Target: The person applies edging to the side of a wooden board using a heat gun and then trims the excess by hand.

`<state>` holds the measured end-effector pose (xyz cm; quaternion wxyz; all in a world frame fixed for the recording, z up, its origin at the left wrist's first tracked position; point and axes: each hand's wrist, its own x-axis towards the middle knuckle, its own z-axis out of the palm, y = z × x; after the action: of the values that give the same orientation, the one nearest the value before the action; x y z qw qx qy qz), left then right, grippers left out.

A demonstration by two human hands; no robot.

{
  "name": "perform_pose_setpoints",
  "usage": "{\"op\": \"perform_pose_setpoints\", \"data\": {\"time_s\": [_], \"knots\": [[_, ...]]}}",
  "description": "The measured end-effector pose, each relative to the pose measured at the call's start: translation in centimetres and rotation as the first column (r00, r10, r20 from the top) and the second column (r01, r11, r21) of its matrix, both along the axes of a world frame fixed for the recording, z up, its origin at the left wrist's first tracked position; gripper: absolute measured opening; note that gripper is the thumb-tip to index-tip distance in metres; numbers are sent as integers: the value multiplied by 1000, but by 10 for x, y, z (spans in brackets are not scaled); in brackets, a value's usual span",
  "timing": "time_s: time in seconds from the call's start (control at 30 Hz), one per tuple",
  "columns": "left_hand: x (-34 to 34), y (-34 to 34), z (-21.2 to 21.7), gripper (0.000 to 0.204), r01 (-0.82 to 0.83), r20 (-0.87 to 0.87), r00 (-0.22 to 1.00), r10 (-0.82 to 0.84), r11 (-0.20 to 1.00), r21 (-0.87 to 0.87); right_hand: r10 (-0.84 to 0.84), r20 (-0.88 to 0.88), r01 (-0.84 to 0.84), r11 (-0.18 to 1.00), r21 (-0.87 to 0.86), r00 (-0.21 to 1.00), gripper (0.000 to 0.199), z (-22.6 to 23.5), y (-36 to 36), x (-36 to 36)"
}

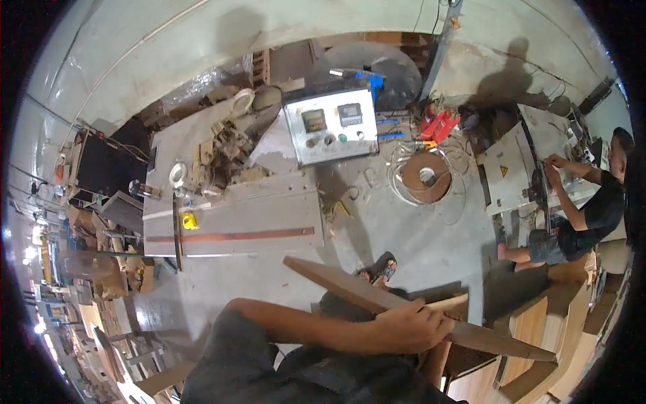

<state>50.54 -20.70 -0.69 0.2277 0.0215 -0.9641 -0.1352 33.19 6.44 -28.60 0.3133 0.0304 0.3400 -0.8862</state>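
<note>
A long brown wooden board (340, 284) lies slantwise in front of my body, its far end toward the middle and its other end to the lower right. My left hand (412, 328) reaches across from the left, its fingers closed over the board's edge. Just below that hand, a short stretch of my right forearm (436, 362) shows. The right hand itself is hidden behind the left hand and the board. A second pale wooden edge (449, 303) shows beyond my fingers; whether it joins the board I cannot tell.
Wooden panels (528, 337) are stacked at the lower right. Ahead stands a grey machine table (269, 202) with a yellow tape measure (190, 221) and a control box (331, 126). A coil of edging band (426, 178) lies on the floor. At the right, another person (572, 209) works at a machine.
</note>
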Motion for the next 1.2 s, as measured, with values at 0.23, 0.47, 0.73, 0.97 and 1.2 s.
{"op": "perform_pose_setpoints", "data": {"time_s": [0.23, 0.47, 0.73, 0.97, 1.2], "knots": [[-31, -43, -1, 20, 61, 239, 970, -54, 998, -21, 160, -71, -171, 964, -203, 985, 47, -32, -50, -51], [15, -104, 1, 27, -11, 323, 944, 72, 982, -187, 149, 249, 125, 563, -817, 957, 41, -173, -141, -101], [163, -206, -6, 31, -185, 16, 981, 194, 954, -236, -304, 458, 318, 947, 49, 835, 56, -111, -287, -82], [282, -274, -17, 34, -404, 107, 852, 512, 774, -488, -92, 168, 20, 922, 388, 981, 76, -102, -414, 0], [271, -300, -3, 37, -424, 154, 866, 476, 862, -280, 296, 68, -256, 663, 704, 953, 81, -53, -460, 89]]}}
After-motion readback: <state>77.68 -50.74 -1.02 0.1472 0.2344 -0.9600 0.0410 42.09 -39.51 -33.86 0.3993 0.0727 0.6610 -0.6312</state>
